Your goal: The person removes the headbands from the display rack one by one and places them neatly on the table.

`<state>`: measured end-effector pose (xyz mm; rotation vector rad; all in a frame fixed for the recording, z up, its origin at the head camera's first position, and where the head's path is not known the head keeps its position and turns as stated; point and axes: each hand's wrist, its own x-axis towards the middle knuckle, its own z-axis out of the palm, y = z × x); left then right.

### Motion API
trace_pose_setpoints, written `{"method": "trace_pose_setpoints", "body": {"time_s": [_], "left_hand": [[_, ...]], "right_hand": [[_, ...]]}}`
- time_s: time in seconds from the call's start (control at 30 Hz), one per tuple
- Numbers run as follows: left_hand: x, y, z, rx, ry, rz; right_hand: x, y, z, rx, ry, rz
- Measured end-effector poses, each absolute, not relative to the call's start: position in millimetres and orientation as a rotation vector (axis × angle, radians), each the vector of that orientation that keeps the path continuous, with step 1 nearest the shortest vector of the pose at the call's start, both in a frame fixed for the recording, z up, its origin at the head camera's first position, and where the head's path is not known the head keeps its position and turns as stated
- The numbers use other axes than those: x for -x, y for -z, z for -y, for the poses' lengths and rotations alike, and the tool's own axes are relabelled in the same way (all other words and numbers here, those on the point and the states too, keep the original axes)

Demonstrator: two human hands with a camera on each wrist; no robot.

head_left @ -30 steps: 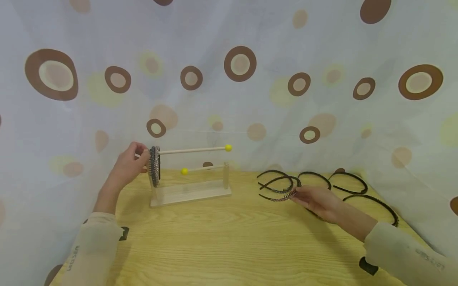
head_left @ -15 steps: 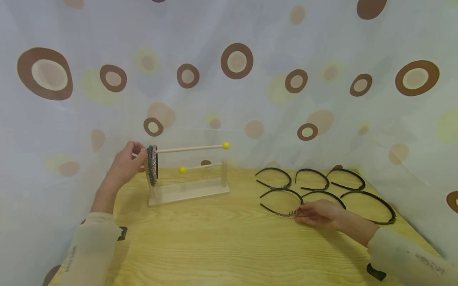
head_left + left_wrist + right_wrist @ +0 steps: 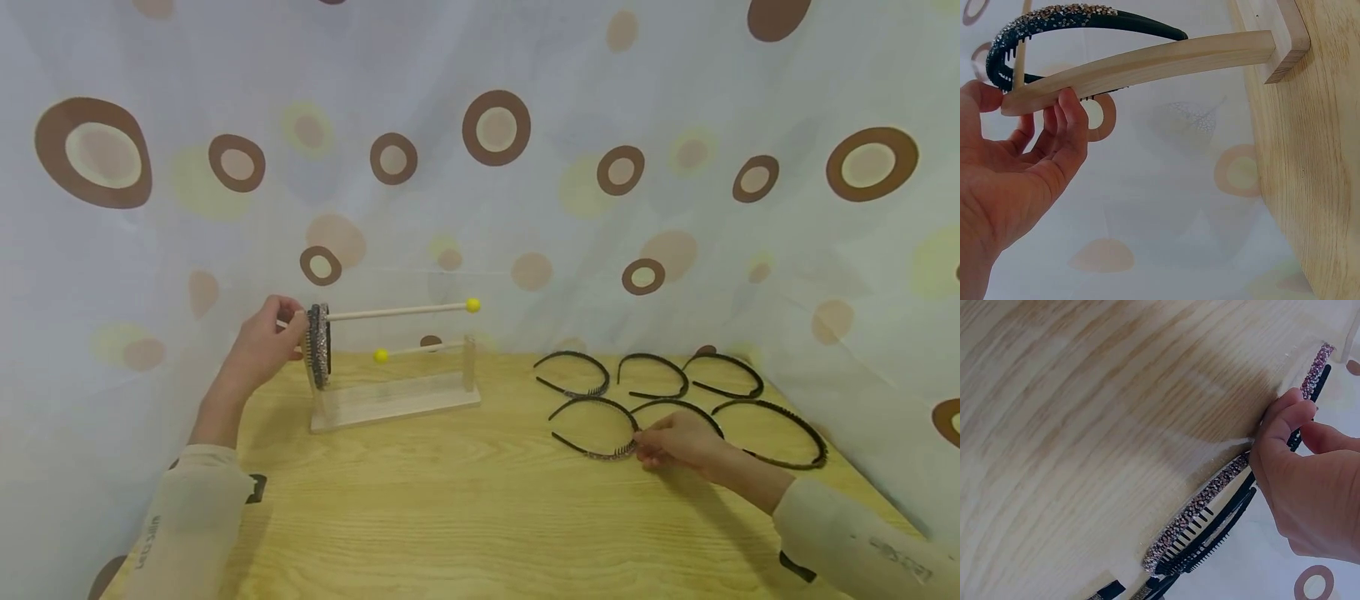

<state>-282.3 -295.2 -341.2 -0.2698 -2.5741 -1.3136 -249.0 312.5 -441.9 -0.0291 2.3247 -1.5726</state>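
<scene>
My left hand (image 3: 262, 346) grips the top of the left upright (image 3: 1160, 65) of a wooden rack, thumb on one side and fingers on the other. Beside it, dark headbands (image 3: 321, 346) with a glittery band hang on the upper rod. In the left wrist view, one headband (image 3: 1054, 22) shows beads on top and teeth inside. My right hand (image 3: 682, 446) pinches the right end of a glittery toothed headband (image 3: 600, 455), which lies at the front left of the headband group. The right wrist view shows its beaded band (image 3: 1317, 365) passing behind the fingertips.
The rack's base (image 3: 397, 404) stands on the wood-grain table (image 3: 450, 517). Yellow balls cap its upper rod (image 3: 405, 312) and lower rod (image 3: 420, 351). Several more headbands lie in two rows at right, including one at the far right (image 3: 813, 433). A dotted curtain (image 3: 555, 208) hangs behind.
My right hand brought the headband toward the front and down onto the table, then shifted it slightly right. The left hand stays at the rack.
</scene>
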Motion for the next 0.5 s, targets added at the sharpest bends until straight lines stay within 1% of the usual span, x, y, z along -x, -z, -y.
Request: {"method": "trace_pose_setpoints", "body": {"time_s": [0.13,0.23,0.5], "left_hand": [[283.1,343.1,295.8,0.267,1.313,2.584],[283.3,343.5,295.9,0.265,1.317,2.585],[284.4,341.7,296.4,0.270,1.308,2.569]], "right_hand": [[251.5,437.4,-313.4,0.071,1.554,-2.318],[254.9,426.0,-312.9,0.078,1.536,-2.345],[265.8,369.7,-305.0,0.137,1.547,-2.425]]}}
